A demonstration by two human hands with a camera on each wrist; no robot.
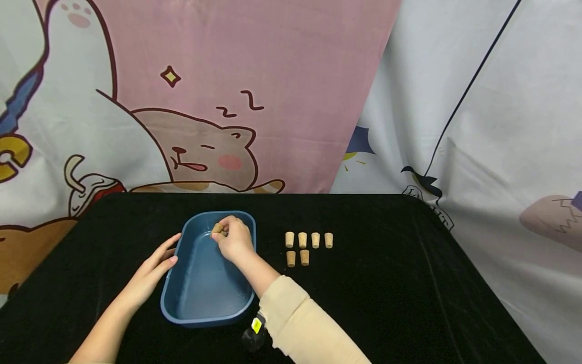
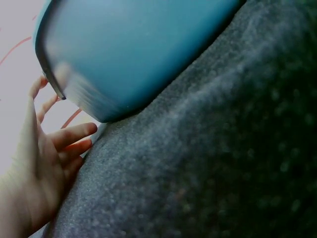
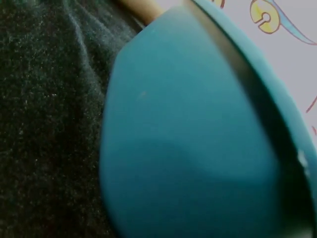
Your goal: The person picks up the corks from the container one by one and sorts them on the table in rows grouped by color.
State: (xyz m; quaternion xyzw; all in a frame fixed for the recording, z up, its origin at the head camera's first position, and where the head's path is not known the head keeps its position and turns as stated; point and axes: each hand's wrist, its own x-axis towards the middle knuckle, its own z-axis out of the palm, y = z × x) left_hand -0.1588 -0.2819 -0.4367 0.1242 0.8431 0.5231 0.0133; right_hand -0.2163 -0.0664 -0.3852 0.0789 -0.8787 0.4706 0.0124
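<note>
A blue rectangular tray point(image 1: 206, 298) stands on the black cloth. Inside its far end my right hand point(image 1: 236, 240) pinches a cork stopper point(image 1: 217, 228) between thumb and fingers. Part of a second cork shows just under it, mostly hidden by the hand. My left hand point(image 1: 152, 270) lies along the tray's left side, its loosely extended fingers right at the rim; the left wrist view shows these fingers point(image 2: 74, 134) beside the tray wall point(image 2: 129, 59). In the right wrist view the tray's outer wall point(image 3: 183, 119) fills the middle and hides the right hand.
Several tan corks stand right of the tray in two rows: a far row with a cork point(image 1: 302, 239) among others, and a nearer row of two, one being this cork point(image 1: 304, 258). A printed curtain point(image 1: 295, 101) hangs behind the black-covered table point(image 1: 386, 303).
</note>
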